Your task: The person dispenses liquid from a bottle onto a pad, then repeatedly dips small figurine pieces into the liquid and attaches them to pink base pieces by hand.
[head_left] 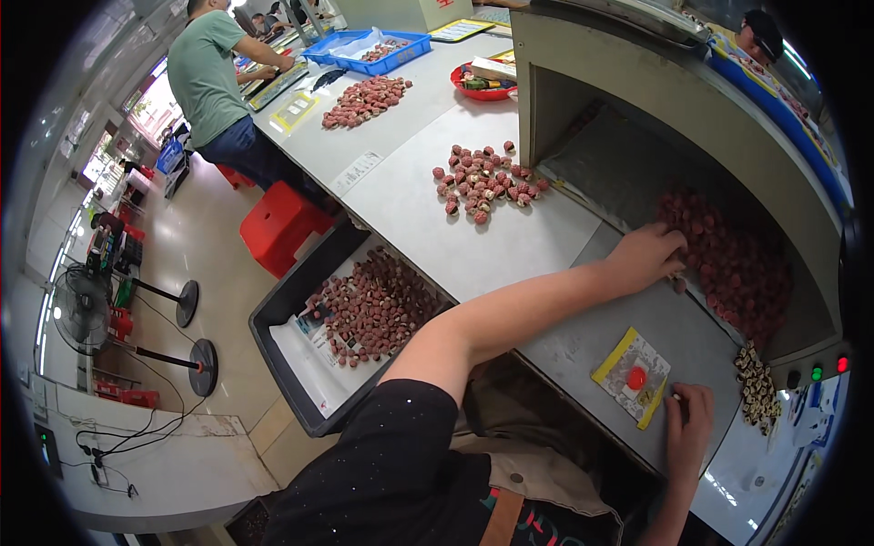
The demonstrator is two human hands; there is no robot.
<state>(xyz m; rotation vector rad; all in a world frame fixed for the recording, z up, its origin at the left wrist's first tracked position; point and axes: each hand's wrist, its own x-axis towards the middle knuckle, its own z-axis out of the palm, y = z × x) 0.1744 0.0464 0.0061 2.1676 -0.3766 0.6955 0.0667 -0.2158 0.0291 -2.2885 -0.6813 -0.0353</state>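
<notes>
My left arm stretches across the grey worktop (583, 318). My left hand (648, 257) is at the opening of the beige machine, beside a heap of dark red round pieces (728, 264). Its fingers are bent together, and a small reddish piece (678, 284) shows at the fingertips. Close to the front edge, my right hand (690, 423) rests on the worktop with loosely curved fingers, the thumb apart and nothing visible between them. Just left of it lies a yellow-edged card (635, 375) with a bright red round item (636, 377) on top.
Small red knobbly balls (482, 182) lie loose on the table, with another pile (366, 100) farther back. A black crate (273, 318) of similar balls sits lower left. Dark-and-pale pieces (757, 387) lie right, by the machine's lit buttons (817, 373). A person (205, 82) works beyond a red stool (280, 227).
</notes>
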